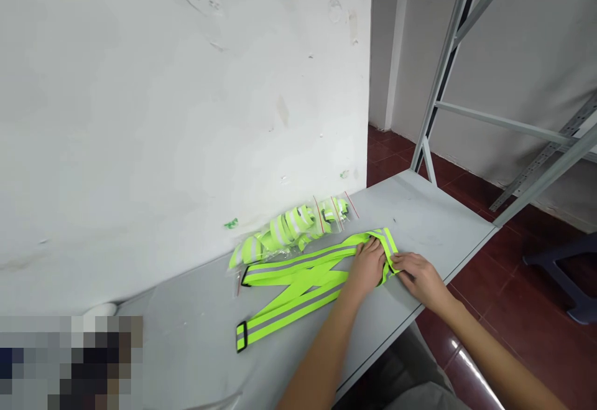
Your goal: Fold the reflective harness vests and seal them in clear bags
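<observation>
A neon-yellow reflective strap harness (298,298) with grey stripes lies on the grey tabletop, its bands crossing in the middle. Two black buckles sit at its left ends. My left hand (368,264) is inside the loop at the harness's right end, fingers curled on the band and their tips partly hidden. On the outer side of that same loop, my right hand (422,276) pinches the band between thumb and fingers. Behind the harness, along the wall, clear zip bags (289,226) hold several rolled neon-yellow straps.
A white wall (186,117) borders the back of the grey table (196,335). At the table's right end stands a metal frame (448,55). A dark blue plastic stool (566,276) is on the red tiled floor (508,279). The lower left corner is pixelated.
</observation>
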The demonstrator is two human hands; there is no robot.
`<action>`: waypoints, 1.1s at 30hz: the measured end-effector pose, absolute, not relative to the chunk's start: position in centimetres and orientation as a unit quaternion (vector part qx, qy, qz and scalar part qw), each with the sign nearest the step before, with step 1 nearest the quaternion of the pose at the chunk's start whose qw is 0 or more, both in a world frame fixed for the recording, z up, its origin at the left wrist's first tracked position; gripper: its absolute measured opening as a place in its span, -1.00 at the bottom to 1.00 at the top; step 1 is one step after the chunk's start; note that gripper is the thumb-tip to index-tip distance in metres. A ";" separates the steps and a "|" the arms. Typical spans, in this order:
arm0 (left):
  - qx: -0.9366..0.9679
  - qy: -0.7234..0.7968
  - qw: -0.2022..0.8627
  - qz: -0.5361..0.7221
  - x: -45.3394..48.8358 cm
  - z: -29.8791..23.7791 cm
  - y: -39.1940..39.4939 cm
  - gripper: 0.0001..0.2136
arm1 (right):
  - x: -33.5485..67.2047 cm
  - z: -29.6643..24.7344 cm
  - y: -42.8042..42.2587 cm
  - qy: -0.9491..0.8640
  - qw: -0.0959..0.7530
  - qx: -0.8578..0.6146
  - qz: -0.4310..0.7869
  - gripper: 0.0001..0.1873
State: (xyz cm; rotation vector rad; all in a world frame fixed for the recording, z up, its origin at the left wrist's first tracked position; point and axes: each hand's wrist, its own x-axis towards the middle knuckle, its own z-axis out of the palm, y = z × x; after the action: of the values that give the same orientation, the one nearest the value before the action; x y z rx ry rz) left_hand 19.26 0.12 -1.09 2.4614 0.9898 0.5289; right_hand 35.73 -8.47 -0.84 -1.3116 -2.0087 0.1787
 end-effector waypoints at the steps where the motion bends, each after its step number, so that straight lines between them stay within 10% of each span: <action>1: 0.885 0.363 0.213 0.199 19.3 -1.2 0.2 -0.75 | 35.5 -1.2 -8.8 -0.782 0.351 -0.512 0.050 -0.78; 16: 0.868 0.482 0.071 0.093 19.9 2.7 -1.5 -0.75 | 35.1 -1.1 -9.9 -0.809 0.254 -0.530 -0.007 -0.75; 33: 0.908 0.380 0.169 0.050 20.6 1.4 5.5 -0.57 | 34.1 -0.6 -10.7 -0.749 0.309 -0.571 0.132 -0.84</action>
State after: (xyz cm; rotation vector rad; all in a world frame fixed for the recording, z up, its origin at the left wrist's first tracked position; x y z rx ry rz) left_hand 20.60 5.48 1.42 2.5806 1.0810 0.1409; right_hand 34.10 -10.69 -0.62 -1.5089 -1.9799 0.3490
